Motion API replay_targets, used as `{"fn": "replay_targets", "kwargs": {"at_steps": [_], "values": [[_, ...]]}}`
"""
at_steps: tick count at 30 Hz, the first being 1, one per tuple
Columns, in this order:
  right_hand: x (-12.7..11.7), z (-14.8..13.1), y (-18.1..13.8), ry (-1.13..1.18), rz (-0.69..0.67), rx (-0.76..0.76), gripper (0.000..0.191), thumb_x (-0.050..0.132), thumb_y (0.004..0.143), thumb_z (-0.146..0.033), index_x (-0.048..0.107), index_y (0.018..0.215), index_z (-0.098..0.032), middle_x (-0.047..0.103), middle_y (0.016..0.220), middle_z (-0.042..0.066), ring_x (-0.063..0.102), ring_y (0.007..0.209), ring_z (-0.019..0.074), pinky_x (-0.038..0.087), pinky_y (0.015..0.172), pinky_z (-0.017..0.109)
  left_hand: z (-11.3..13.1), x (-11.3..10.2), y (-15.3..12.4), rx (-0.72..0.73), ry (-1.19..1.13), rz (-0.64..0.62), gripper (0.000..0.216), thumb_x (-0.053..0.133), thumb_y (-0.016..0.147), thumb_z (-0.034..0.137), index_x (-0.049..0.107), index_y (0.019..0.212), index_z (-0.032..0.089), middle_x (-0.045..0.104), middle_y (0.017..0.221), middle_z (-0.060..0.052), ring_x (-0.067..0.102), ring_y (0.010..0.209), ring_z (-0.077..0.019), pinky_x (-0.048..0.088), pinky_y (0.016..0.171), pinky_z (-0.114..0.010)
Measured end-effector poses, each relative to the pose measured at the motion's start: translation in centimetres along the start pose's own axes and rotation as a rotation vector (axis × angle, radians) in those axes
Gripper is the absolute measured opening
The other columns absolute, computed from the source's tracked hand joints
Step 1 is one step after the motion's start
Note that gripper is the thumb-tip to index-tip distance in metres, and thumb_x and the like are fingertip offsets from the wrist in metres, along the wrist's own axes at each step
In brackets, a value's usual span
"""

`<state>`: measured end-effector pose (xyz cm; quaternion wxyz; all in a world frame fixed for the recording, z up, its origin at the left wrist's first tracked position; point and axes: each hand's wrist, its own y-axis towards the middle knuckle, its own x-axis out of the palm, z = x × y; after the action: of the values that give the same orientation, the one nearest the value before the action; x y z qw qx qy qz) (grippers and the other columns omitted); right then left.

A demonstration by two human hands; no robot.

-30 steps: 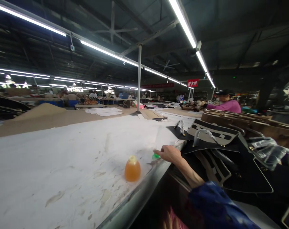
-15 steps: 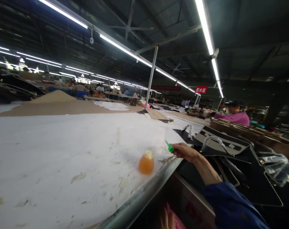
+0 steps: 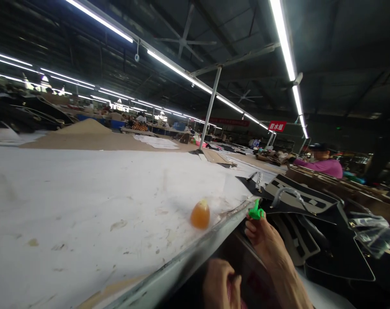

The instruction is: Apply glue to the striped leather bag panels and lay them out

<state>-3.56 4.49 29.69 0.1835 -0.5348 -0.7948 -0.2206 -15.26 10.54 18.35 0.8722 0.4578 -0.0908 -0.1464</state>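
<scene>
My right hand [image 3: 262, 234] is raised just off the table's metal edge [image 3: 195, 253], its fingers pinched on a small green plastic piece [image 3: 255, 211]. At the bottom of the view my left hand [image 3: 221, 284] is curled, with a bit of pink material [image 3: 234, 296] showing at its fingers; whether it grips that I cannot make out. An orange teardrop-shaped bottle [image 3: 200, 214] with a pale tip stands on the white table top [image 3: 85, 201], left of my right hand and apart from it.
Black and beige bags with wrapped handles [image 3: 297, 201] lie stacked to the right. A person in a pink top [image 3: 323, 165] works further back at the right. Brown sheets [image 3: 85, 135] and a steel post [image 3: 210, 109] stand on the far table.
My right hand has lifted the green piece off the table top and drawn it back over the edge towards me. My left hand has come into view at the bottom.
</scene>
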Motion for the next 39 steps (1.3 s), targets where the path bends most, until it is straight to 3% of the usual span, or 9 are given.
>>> {"fn": "replay_targets", "kwargs": {"at_steps": [4,8,11,16,22,26,29,32,39], "values": [[-4.0,-0.8,-3.5,0.099,0.189,0.030,0.064,0.103,0.030,-0.043,0.075,0.079,-0.013,0.065,0.083,0.003,0.038,0.056,0.0028,0.036,0.041,0.014,-1.9,0.0,6.3,-0.085,0.248,0.097,0.058,0.061,0.095,0.023,0.035,0.143,0.002,0.047,0.140,-0.026,0.045,0.133,-0.0321,0.042,0.112,-0.045],[-7.7,-0.7,-5.8,0.150,0.224,0.053,0.060,0.101,0.042,-0.046,0.078,0.087,-0.014,0.064,0.090,0.004,0.035,0.057,0.0024,0.037,0.042,0.014,-3.9,1.1,11.3,-0.478,0.533,-0.280,0.094,0.076,0.084,0.034,0.024,0.149,-0.011,0.049,0.141,-0.032,0.044,0.135,-0.0399,0.032,0.117,-0.047],[-10.2,0.1,-6.3,0.136,0.191,0.055,0.050,0.099,0.052,-0.045,0.078,0.086,-0.015,0.063,0.096,0.005,0.036,0.059,0.0037,0.039,0.043,0.015,-4.3,1.7,12.2,-0.515,0.576,-0.375,0.091,0.081,0.079,0.034,0.036,0.143,-0.011,0.061,0.126,-0.029,0.054,0.123,-0.0410,0.033,0.113,-0.048],[-11.9,1.7,-6.5,0.196,0.162,-0.027,0.040,0.092,0.067,-0.042,0.078,0.096,-0.020,0.063,0.099,0.005,0.039,0.060,0.0048,0.040,0.044,0.014,-3.6,1.3,11.6,-0.490,0.584,-0.436,0.053,0.077,0.082,0.032,0.053,0.119,0.003,0.065,0.114,-0.020,0.058,0.114,-0.0369,0.043,0.100,-0.042],[-10.1,1.7,-6.8,0.270,0.123,0.007,0.042,0.094,0.066,-0.040,0.079,0.099,-0.018,0.064,0.092,0.004,0.043,0.060,0.0048,0.044,0.047,0.014,-3.1,0.7,11.2,-0.466,0.495,-0.501,0.046,0.071,0.088,0.031,0.047,0.121,0.011,0.062,0.119,-0.016,0.058,0.116,-0.0321,0.045,0.097,-0.038],[-6.5,2.8,-5.9,0.315,0.072,0.096,0.051,0.100,0.051,-0.042,0.077,0.090,-0.017,0.065,0.087,0.002,0.054,0.069,0.0089,0.059,0.068,0.027,-3.1,0.4,10.9,-0.475,0.425,-0.521,0.045,0.069,0.089,0.032,0.044,0.122,0.013,0.060,0.121,-0.016,0.058,0.116,-0.0328,0.046,0.096,-0.040],[-3.2,4.5,-5.2,0.368,0.021,0.177,0.050,0.100,0.049,-0.044,0.073,0.080,-0.015,0.065,0.082,0.002,0.058,0.075,0.0131,0.059,0.079,0.040,-2.9,0.0,10.6,-0.463,0.375,-0.540,0.041,0.068,0.089,0.027,0.044,0.119,0.013,0.061,0.118,-0.016,0.059,0.116,-0.0322,0.046,0.096,-0.039],[-1.1,5.8,-5.2,0.440,-0.012,0.224,0.051,0.101,0.048,-0.041,0.072,0.081,-0.015,0.066,0.080,0.001,0.059,0.076,0.0136,0.057,0.079,0.040,-2.6,-0.4,9.9,-0.453,0.302,-0.547,0.039,0.070,0.086,0.023,0.046,0.115,0.014,0.061,0.112,-0.013,0.060,0.111,-0.0294,0.047,0.094,-0.037],[-1.9,6.8,-6.5,0.519,-0.006,0.309,0.055,0.100,0.050,-0.043,0.072,0.090,-0.017,0.068,0.085,0.000,0.063,0.078,0.0134,0.054,0.071,0.032,-1.5,-1.1,7.3,-0.386,0.087,-0.426,0.045,0.070,0.079,0.025,0.050,0.118,0.014,0.062,0.112,-0.015,0.062,0.108,-0.0303,0.049,0.096,-0.043]]}}
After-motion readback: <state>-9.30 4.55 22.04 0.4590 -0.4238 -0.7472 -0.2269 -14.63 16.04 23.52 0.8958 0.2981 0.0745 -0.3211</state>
